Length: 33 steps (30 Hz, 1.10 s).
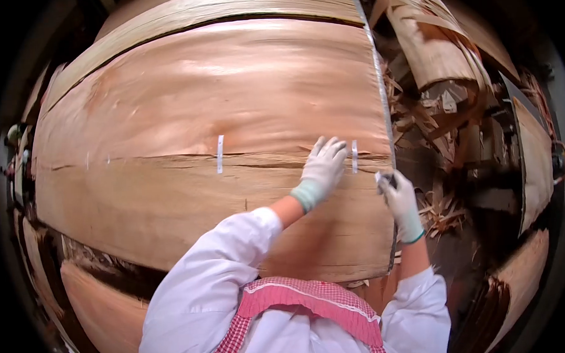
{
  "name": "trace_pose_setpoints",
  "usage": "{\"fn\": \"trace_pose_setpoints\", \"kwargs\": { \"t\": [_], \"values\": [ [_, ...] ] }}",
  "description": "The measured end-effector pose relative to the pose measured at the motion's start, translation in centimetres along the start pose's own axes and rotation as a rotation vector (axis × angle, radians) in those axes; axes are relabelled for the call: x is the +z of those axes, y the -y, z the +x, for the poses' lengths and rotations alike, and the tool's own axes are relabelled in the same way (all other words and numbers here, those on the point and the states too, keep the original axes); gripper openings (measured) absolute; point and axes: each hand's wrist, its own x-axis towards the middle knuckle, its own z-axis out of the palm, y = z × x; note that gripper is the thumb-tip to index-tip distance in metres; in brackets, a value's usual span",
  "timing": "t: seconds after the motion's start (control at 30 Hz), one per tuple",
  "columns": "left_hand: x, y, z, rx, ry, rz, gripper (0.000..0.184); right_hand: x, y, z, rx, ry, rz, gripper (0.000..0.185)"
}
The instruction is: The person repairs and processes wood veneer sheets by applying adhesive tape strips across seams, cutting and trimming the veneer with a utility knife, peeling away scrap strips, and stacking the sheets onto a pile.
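My left hand (324, 167), in a pale glove with a green cuff, lies with its fingers stretched out on the wood veneer near the seam between a pinkish sheet (228, 84) and a yellower sheet (170, 206). Just right of its fingertips, a white tape strip (355, 156) crosses the seam. Another tape strip (220, 154) bridges it farther left. At the right edge of the veneer, my gloved right hand (403, 203) is closed around a small dark object (388, 180) with a white piece, perhaps tape, at its tip. The fingers partly hide the object.
A metal strip (379, 84) runs along the veneer's right edge. Beyond it stand a curled veneer bundle (438, 50) and torn scraps (445, 213). More veneer sheets (531, 159) lie at the far right, and another sheet (102, 304) is at lower left.
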Motion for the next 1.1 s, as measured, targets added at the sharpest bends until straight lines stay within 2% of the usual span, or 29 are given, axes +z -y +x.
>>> {"fn": "trace_pose_setpoints", "kwargs": {
  "t": [0.03,0.07,0.1,0.2,0.23,0.33,0.4,0.6,0.7,0.8,0.87,0.9,1.0,1.03,1.1],
  "values": [
    [-1.7,0.6,-2.0,-0.017,-0.041,0.027,0.046,1.3,-1.4,-0.7,-0.042,0.011,-0.066,0.014],
    [-3.3,1.7,-3.7,-0.031,-0.082,0.055,0.045,3.0,-2.5,-1.6,-0.046,0.024,-0.004,0.016],
    [-4.9,3.3,-5.3,-0.126,-0.107,0.086,0.043,4.5,-3.5,-2.3,-0.028,0.054,-0.003,0.016],
    [-7.8,8.6,-8.4,-0.303,-0.218,0.185,0.040,9.3,-1.8,-3.8,0.149,0.083,0.186,0.012],
    [-8.2,10.2,-8.9,-0.338,-0.263,0.217,0.040,10.7,-1.7,-3.5,0.120,0.118,0.191,0.012],
    [-8.0,12.3,-9.4,-0.305,-0.182,0.153,0.036,14.2,-1.2,-1.5,0.024,0.159,0.199,0.015],
    [-8.0,12.2,-9.5,-0.300,-0.205,0.139,0.034,16.3,0.4,-0.3,-0.047,0.129,0.208,0.016],
    [-8.1,12.3,-9.7,-0.275,-0.232,0.124,0.034,21.4,2.8,4.2,-0.085,0.075,0.184,0.022],
    [-8.1,12.3,-9.9,-0.261,-0.218,0.144,0.035,23.0,5.1,5.9,0.100,0.050,0.213,0.025],
    [-7.9,12.3,-9.8,-0.191,-0.154,0.210,0.035,23.8,4.2,7.4,0.092,0.018,-0.024,0.023],
    [-7.8,12.5,-9.8,-0.068,-0.078,0.271,0.035,23.1,4.5,8.0,0.183,0.127,-0.067,0.031],
    [-7.6,12.7,-9.8,-0.070,-0.034,0.259,0.035,22.8,5.0,8.0,0.229,0.181,-0.086,0.035],
    [-8.0,12.4,-9.7,-0.100,0.000,0.223,0.035,22.2,8.8,6.9,0.212,0.099,-0.753,0.048],
    [-8.0,12.4,-9.9,-0.105,0.000,0.222,0.035,22.2,8.0,7.6,0.277,0.156,-0.735,0.054],
    [-8.0,12.5,-9.8,-0.100,0.000,0.226,0.035,21.6,7.9,6.3,0.220,0.129,-0.791,0.054]
  ]
}}
